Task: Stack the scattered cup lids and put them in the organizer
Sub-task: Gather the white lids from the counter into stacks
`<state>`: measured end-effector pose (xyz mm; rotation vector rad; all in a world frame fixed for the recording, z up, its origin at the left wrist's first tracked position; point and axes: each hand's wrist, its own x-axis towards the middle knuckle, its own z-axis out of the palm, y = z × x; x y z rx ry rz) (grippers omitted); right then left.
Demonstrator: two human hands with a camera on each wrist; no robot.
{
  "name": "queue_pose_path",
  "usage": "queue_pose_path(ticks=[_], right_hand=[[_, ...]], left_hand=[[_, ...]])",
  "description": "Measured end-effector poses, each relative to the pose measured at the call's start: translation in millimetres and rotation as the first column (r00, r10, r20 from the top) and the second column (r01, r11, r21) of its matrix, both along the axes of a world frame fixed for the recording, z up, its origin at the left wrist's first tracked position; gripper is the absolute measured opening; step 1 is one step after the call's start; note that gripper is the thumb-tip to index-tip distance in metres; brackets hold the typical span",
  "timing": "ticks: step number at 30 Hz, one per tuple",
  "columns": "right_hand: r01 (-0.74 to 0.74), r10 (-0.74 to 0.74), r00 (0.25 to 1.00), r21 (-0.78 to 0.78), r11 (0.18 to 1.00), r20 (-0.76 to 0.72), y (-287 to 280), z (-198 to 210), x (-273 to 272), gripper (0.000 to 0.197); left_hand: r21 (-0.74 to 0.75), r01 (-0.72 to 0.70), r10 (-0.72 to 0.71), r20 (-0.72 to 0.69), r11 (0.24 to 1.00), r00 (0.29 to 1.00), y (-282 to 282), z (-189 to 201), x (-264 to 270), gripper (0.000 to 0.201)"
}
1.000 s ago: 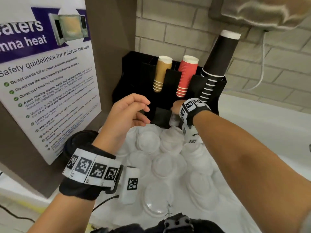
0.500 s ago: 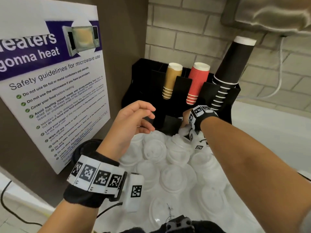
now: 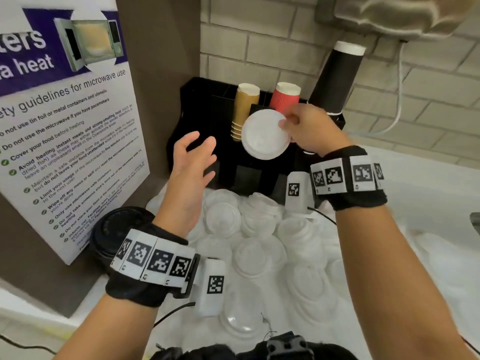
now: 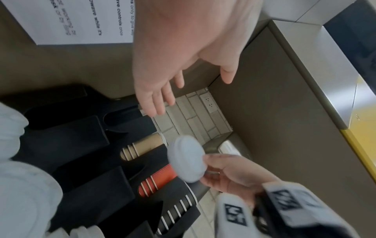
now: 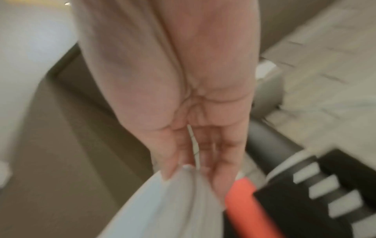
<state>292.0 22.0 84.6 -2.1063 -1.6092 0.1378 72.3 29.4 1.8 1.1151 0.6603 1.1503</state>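
My right hand [image 3: 306, 128] pinches a white cup lid [image 3: 265, 133] by its rim and holds it up on edge in front of the black organizer [image 3: 205, 105]. The same white cup lid [image 4: 187, 161] shows in the left wrist view, and blurred [image 5: 168, 209] in the right wrist view. My left hand [image 3: 193, 162] hovers open to the left of it, palm turned toward the lid, holding nothing. Several white lids [image 3: 249, 229] lie scattered on the white counter below both hands.
The organizer holds tan cups [image 3: 245, 110], red cups [image 3: 284, 100] and a tall black cup stack [image 3: 335, 79]. A black lid [image 3: 117, 229] sits at the left beside a cabinet side with a microwave safety poster [image 3: 65, 126]. A brick wall stands behind.
My right hand has risen from the pile at the organizer's base with a white lid, now held up on edge. My left hand has spread its fingers and lifted slightly.
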Motion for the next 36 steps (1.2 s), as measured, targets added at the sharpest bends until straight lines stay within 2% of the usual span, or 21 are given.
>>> queue_pose_path(ticks=[1,2,3,5,8,10,12,13,15,17,19,24,28,30,33,35,36], right_hand=[[-0.090,0.092,0.980,0.018,0.996,-0.178,-12.5,-4.6,-10.8,0.025],[-0.176,0.175,0.927,0.025,0.984,-0.332,-22.0,-11.4,-23.1,0.024],[-0.244,0.229,0.876,0.018,0.970,-0.425,-28.0,-18.9,-34.5,0.024],[-0.319,0.277,0.821,0.000,0.948,-0.499,-34.3,-34.6,-49.9,0.026],[-0.298,0.263,0.766,0.039,0.954,-0.586,-41.8,-50.8,-62.8,0.024],[-0.226,0.234,0.739,0.096,0.970,-0.631,-47.8,-57.6,-70.2,0.019],[-0.152,0.232,0.719,0.178,0.972,-0.655,-56.3,-63.0,-78.9,0.022],[-0.165,0.270,0.703,0.218,0.962,-0.658,-61.4,-65.5,-82.3,0.028],[-0.294,0.391,0.671,0.259,0.920,-0.630,-72.3,-69.7,-88.6,0.043],[-0.398,0.463,0.697,0.241,0.885,-0.548,-80.6,-74.5,-94.7,0.059],[-0.388,0.451,0.748,0.229,0.893,-0.488,-84.1,-80.2,-97.3,0.069],[-0.349,0.422,0.727,0.239,0.906,-0.541,-90.4,-86.2,-96.6,0.073],[-0.322,0.401,0.736,0.239,0.916,-0.545,-89.4,-88.5,-100.2,0.076],[-0.322,0.401,0.732,0.238,0.916,-0.550,-89.7,-89.7,-101.4,0.076],[-0.340,0.410,0.717,0.231,0.912,-0.563,-91.3,-89.8,-102.2,0.076],[-0.353,0.388,0.738,0.174,0.919,-0.552,-91.1,-87.4,-99.8,0.079],[-0.345,0.357,0.774,0.125,0.930,-0.523,-90.6,-85.4,-97.0,0.079]], left_hand=[[-0.031,0.031,-0.031,0.008,0.999,0.999,-1.3,0.9,0.9,0.061],[-0.069,0.080,-0.079,0.019,0.994,0.997,-3.6,2.2,2.2,0.065],[-0.098,0.140,-0.136,0.040,0.985,0.990,-5.8,3.3,2.7,0.061],[-0.106,0.288,-0.281,0.083,0.952,0.956,-10.8,5.2,1.6,0.040],[-0.179,0.385,-0.339,0.240,0.906,0.910,-13.5,3.0,-6.1,0.036],[-0.163,0.460,-0.401,0.295,0.873,0.867,-15.7,-1.4,-10.1,0.034],[-0.196,0.467,-0.400,0.302,0.862,0.865,-18.7,-5.8,-10.4,0.029],[-0.243,0.444,-0.361,0.320,0.863,0.876,-19.2,-8.1,-9.7,0.032],[-0.310,0.414,-0.314,0.325,0.856,0.892,-20.0,-12.2,-9.0,0.044],[-0.341,0.414,-0.321,0.299,0.844,0.899,-23.1,-13.2,-8.9,0.044],[-0.342,0.405,-0.321,0.276,0.848,0.906,-27.2,-14.2,-8.5,0.042],[-0.293,0.378,-0.330,0.200,0.878,0.922,-32.7,-18.3,-8.1,0.037],[-0.331,0.316,-0.279,0.156,0.889,0.948,-31.4,-19.4,-4.1,0.041],[-0.319,0.314,-0.294,0.110,0.894,0.949,-32.1,-20.0,-4.0,0.048],[-0.269,0.338,-0.334,0.061,0.902,0.940,-33.3,-19.4,-8.1,0.041],[-0.242,0.309,-0.309,0.042,0.920,0.950,-29.8,-18.1,-12.6,0.041],[-0.230,0.283,-0.282,0.041,0.931,0.959,-27.2,-15.5,-15.4,0.038]])
